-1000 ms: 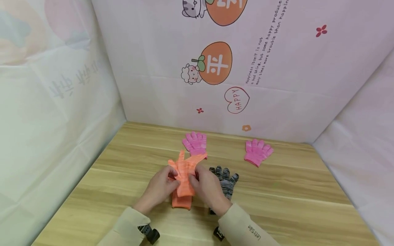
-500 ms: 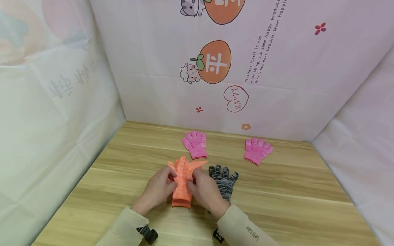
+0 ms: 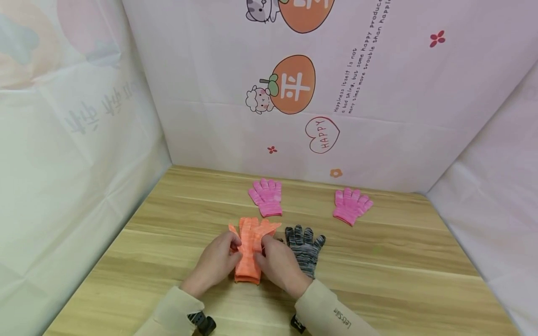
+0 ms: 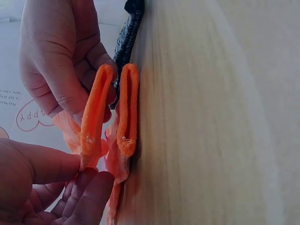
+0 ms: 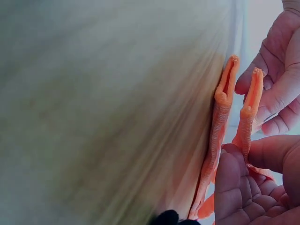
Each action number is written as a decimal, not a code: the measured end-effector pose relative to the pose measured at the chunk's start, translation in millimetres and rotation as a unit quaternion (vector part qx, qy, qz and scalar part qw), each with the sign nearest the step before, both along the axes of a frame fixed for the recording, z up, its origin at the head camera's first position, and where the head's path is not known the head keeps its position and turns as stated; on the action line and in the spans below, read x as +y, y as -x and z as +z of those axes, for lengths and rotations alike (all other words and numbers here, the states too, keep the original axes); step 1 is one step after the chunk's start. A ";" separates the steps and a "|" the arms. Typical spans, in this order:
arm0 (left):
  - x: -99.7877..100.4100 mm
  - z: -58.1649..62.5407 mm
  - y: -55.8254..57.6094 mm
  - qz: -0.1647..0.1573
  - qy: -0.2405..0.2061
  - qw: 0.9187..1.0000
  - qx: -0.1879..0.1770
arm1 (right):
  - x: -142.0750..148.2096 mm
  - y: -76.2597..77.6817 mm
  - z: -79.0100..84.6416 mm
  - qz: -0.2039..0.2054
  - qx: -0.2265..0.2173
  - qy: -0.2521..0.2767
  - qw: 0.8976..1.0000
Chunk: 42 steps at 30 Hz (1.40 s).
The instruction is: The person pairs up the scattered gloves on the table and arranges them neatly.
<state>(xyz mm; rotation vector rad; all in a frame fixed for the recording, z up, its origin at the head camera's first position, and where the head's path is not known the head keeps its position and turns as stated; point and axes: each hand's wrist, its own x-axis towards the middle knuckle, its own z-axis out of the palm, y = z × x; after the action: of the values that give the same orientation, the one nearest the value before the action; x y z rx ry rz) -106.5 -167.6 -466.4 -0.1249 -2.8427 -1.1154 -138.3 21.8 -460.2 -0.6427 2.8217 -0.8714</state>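
Note:
An orange knit glove (image 3: 251, 245) is spread between both hands, fingers pointing away from me. My left hand (image 3: 214, 261) pinches its left edge between thumb and fingers, while my right hand (image 3: 283, 263) pinches the opposite edge. Under it, a second orange glove (image 4: 127, 110) lies along the wooden table; the left wrist view shows the two cuffs side by side with a narrow gap. From above, the held glove largely covers the lower one. A grey and black striped glove (image 3: 307, 249) lies just right of my right hand, its cuff end hidden behind that wrist.
Two pink gloves lie farther back on the wooden table (image 3: 399, 261): a left pink glove (image 3: 267, 198) beyond the orange pair and a right pink glove (image 3: 352, 206). White printed cloth (image 3: 201, 130) walls stand behind and at both sides.
Both hands have lowered the held orange glove and drawn it slightly back toward me, over the lower one. Its cuff now nearly lines up with the cuff beneath. The other gloves have not moved.

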 end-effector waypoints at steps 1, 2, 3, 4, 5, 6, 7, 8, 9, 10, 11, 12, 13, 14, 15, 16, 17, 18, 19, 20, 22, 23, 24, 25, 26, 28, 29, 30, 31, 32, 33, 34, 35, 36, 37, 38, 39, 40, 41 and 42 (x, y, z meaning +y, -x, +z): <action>0.2 -0.3 -0.3 0.000 0.002 1.000 -0.001 | -0.1 0.0 -0.5 0.001 0.001 -0.002 1.000; 0.3 -0.6 -0.7 0.000 0.004 1.000 -0.002 | -0.3 0.0 -1.1 0.001 0.002 -0.003 1.000; 0.5 -0.6 -1.1 -0.001 0.005 1.000 -0.003 | -0.4 0.0 -1.4 0.001 0.003 -0.004 1.000; 0.4 -1.1 -1.2 -0.002 0.006 1.000 -0.004 | -0.6 0.0 -1.9 0.001 0.003 -0.006 1.000; 0.4 -1.3 -1.5 -0.002 0.007 1.000 -0.006 | -0.8 0.1 -2.3 0.001 0.004 -0.007 1.000; 0.4 -1.3 -1.8 -0.004 0.007 1.000 -0.007 | -0.9 0.3 -2.6 0.001 0.004 -0.009 1.000; 0.3 -1.5 -2.0 -0.004 0.007 1.000 -0.008 | -1.2 0.4 -2.9 0.001 0.002 -0.009 1.000; 0.1 -1.8 -2.2 -0.005 0.006 1.000 -0.008 | -1.4 0.5 -3.2 0.000 0.001 -0.011 1.000; 0.0 -2.2 -2.2 -0.004 0.006 1.000 -0.009 | -1.6 0.6 -3.3 0.000 -0.002 -0.012 1.000; 0.0 -2.9 -2.2 -0.004 0.007 1.000 -0.009 | -1.8 0.6 -3.3 -0.001 -0.004 -0.013 1.000; -0.1 -3.4 -2.3 -0.005 0.007 1.000 -0.009 | -1.9 0.5 -3.2 -0.002 -0.006 -0.014 1.000; -0.1 -4.2 -2.3 -0.005 0.009 1.000 -0.009 | -2.1 0.4 -3.2 -0.002 -0.008 -0.015 1.000; -0.1 -5.0 -2.3 -0.005 0.011 1.000 -0.009 | -2.2 0.3 -2.8 -0.003 -0.010 -0.016 1.000; -0.2 -5.5 -2.3 -0.006 0.012 1.000 -0.008 | -2.4 0.1 -2.6 -0.003 -0.011 -0.018 1.000; -0.4 -6.1 -2.3 -0.007 0.013 1.000 -0.008 | -2.4 0.0 -2.4 -0.004 -0.012 -0.019 1.000; -0.5 -6.6 -2.2 -0.008 0.013 1.000 -0.008 | -2.5 0.0 -2.2 -0.004 -0.013 -0.020 1.000; -0.7 -6.9 -2.3 -0.009 0.013 1.000 -0.007 | -2.6 0.1 -2.2 -0.004 -0.014 -0.021 1.000; -0.8 -7.3 -2.3 -0.010 0.014 1.000 -0.008 | -2.8 0.2 -2.2 -0.005 -0.015 -0.024 1.000; -1.0 -7.5 -2.4 -0.011 0.015 1.000 -0.007 | -2.9 0.4 -2.3 -0.005 -0.016 -0.026 1.000; -1.1 -7.7 -2.4 -0.011 0.016 1.000 -0.005 | -3.1 0.6 -2.6 -0.006 -0.017 -0.029 0.999; -0.7 -8.2 -2.6 -0.011 0.019 1.000 -0.006 | -3.5 1.2 -2.9 -0.006 -0.016 -0.032 0.999; -0.5 -8.2 -2.6 -0.011 0.019 1.000 -0.005 | -3.6 1.4 -3.3 -0.006 -0.017 -0.034 0.999; -0.3 -8.2 -2.7 -0.011 0.020 1.000 -0.005 | -3.9 1.8 -3.6 -0.007 -0.017 -0.035 0.999; 0.0 -8.2 -2.8 -0.010 0.022 1.000 -0.005 | -3.9 2.0 -3.9 -0.007 -0.017 -0.036 0.999; 0.3 -8.2 -2.8 -0.009 0.022 1.000 -0.006 | -4.0 2.2 -4.2 -0.007 -0.017 -0.036 0.999; 0.6 -8.0 -2.8 -0.008 0.023 1.000 -0.007 | -4.0 2.5 -4.7 -0.007 -0.018 -0.037 0.999; 0.7 -7.8 -2.8 -0.008 0.024 1.000 -0.007 | -3.9 2.3 -4.6 -0.007 -0.018 -0.037 0.999; 1.0 -7.9 -2.8 -0.008 0.025 1.000 -0.008 | -3.9 2.2 -4.5 -0.006 -0.018 -0.037 0.999; 1.2 -8.2 -2.9 -0.007 0.027 1.000 -0.010 | -3.8 2.1 -4.8 -0.006 -0.018 -0.038 0.999; 1.3 -8.4 -2.9 -0.007 0.028 1.000 -0.011 | -3.7 1.9 -4.7 -0.006 -0.017 -0.039 0.999; 1.2 -8.8 -2.9 -0.006 0.031 0.999 -0.011 | -3.8 1.8 -4.8 -0.006 -0.017 -0.040 0.999; 1.2 -9.3 -3.0 -0.006 0.033 0.999 -0.011 | -4.0 1.8 -5.2 -0.005 -0.018 -0.041 0.999; 1.2 -9.8 -3.2 -0.005 0.036 0.999 -0.012 | -3.9 1.7 -5.1 -0.005 -0.018 -0.040 0.999; 1.2 -10.2 -3.5 -0.004 0.038 0.999 -0.013 | -3.9 1.8 -5.3 -0.005 -0.019 -0.042 0.999; 1.1 -10.3 -4.1 -0.001 0.039 0.999 -0.014 | -4.1 2.0 -5.4 -0.005 -0.020 -0.043 0.999; 1.3 -10.1 -4.5 0.001 0.040 0.999 -0.015 | -4.1 2.1 -5.2 -0.005 -0.022 -0.042 0.999; 1.4 -9.6 -5.3 0.004 0.039 0.999 -0.018 | -4.3 2.2 -5.2 -0.006 -0.024 -0.043 0.999; 1.7 -8.8 -6.1 0.007 0.039 0.999 -0.022 | -4.3 2.3 -5.1 -0.006 -0.025 -0.042 0.999; 2.0 -8.1 -7.1 0.010 0.039 0.999 -0.025 | -4.4 2.3 -4.9 -0.006 -0.026 -0.043 0.999; 2.3 -7.1 -7.9 0.014 0.041 0.999 -0.028 | -4.4 2.4 -4.9 -0.007 -0.027 -0.044 0.999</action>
<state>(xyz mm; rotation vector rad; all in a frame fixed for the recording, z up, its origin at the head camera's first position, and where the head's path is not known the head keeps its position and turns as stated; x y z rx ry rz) -98.6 -165.2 -473.5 -0.0605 -2.9306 -1.0141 -140.7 17.4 -465.1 -0.5809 2.8012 -0.7504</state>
